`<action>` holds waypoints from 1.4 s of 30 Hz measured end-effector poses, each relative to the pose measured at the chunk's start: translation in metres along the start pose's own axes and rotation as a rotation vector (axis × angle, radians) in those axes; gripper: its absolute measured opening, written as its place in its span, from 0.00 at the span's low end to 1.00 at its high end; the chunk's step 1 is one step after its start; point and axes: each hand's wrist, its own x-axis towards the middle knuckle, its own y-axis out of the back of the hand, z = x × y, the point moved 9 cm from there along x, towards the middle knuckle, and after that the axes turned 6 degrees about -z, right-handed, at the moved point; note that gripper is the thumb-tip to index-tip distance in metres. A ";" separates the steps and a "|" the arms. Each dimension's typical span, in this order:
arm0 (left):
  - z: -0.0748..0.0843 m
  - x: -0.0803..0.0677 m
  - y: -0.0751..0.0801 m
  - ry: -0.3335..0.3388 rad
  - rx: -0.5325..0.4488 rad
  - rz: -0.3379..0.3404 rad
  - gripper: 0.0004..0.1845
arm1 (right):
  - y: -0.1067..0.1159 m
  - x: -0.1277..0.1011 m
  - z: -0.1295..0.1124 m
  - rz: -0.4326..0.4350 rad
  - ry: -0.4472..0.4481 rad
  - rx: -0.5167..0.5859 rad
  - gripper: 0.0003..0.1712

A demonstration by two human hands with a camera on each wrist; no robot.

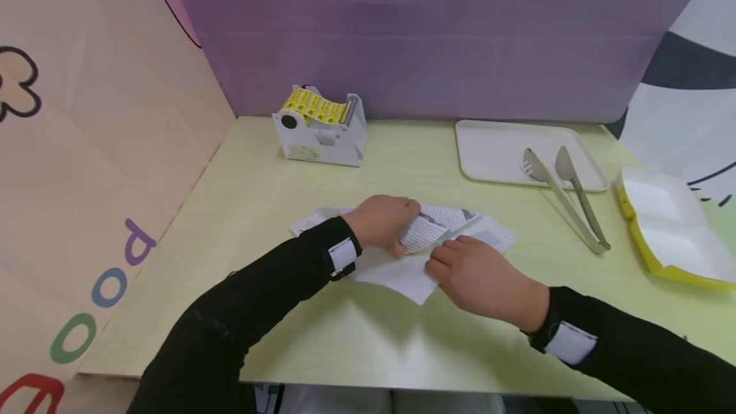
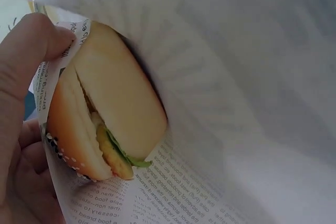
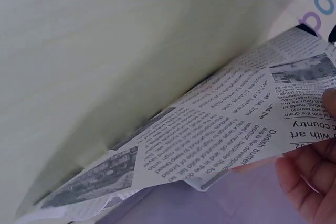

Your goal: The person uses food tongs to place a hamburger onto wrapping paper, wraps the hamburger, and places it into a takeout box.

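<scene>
A hamburger (image 2: 118, 93) with a sesame-topped bun lies tilted inside a sheet of newsprint-patterned wrapping paper (image 1: 397, 273). Lettuce and a yellowish filling show at its cut side in the left wrist view; in the head view the paper and left hand hide it. My left hand (image 1: 382, 219) grips the burger through the paper, its thumb over a folded edge. To the right, my right hand (image 1: 483, 280) pinches the near right part of the sheet. Printed text and pictures show on the paper's outer face (image 3: 220, 124) in the right wrist view.
A white dispenser (image 1: 324, 139) with a roll of yellow labels stands at the back. Metal tongs (image 1: 575, 200) lean on a white tray (image 1: 489, 152) at the back right. An opened yellow-and-white clamshell box (image 1: 669, 229) sits at the right edge of the table.
</scene>
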 end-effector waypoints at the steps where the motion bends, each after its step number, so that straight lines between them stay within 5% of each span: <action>1: 0.000 -0.001 0.001 -0.002 0.006 0.008 0.35 | 0.001 0.002 0.004 0.007 -0.020 0.004 0.06; 6: -0.001 -0.005 0.006 0.005 -0.002 0.057 0.17 | 0.004 0.013 0.032 0.036 -0.144 0.079 0.10; 9: -0.002 -0.008 0.009 -0.021 -0.093 0.089 0.09 | -0.001 0.017 0.050 0.019 -0.236 0.171 0.05; 11: -0.001 -0.012 0.011 -0.061 -0.166 0.097 0.11 | -0.007 0.019 0.060 0.008 -0.286 0.251 0.03; 16: -0.011 -0.024 0.011 -0.023 -0.460 0.108 0.19 | -0.026 0.028 0.079 -0.011 -0.390 0.493 0.06; 21: -0.016 -0.030 0.013 -0.007 -0.449 0.162 0.22 | -0.044 0.032 0.095 -0.082 -0.509 0.655 0.12; 26: -0.018 -0.033 0.010 -0.027 -0.425 0.166 0.26 | -0.054 0.033 0.105 -0.129 -0.559 0.684 0.10; 33: -0.019 -0.036 0.007 -0.005 -0.330 0.078 0.28 | -0.060 0.036 0.113 -0.184 -0.621 0.682 0.16; 38: -0.025 -0.042 0.013 -0.032 -0.477 0.092 0.15 | -0.063 0.043 0.113 -0.192 -0.627 0.639 0.24; 42: -0.037 -0.047 0.014 0.008 -0.600 0.082 0.16 | -0.064 0.050 0.115 -0.202 -0.628 0.569 0.26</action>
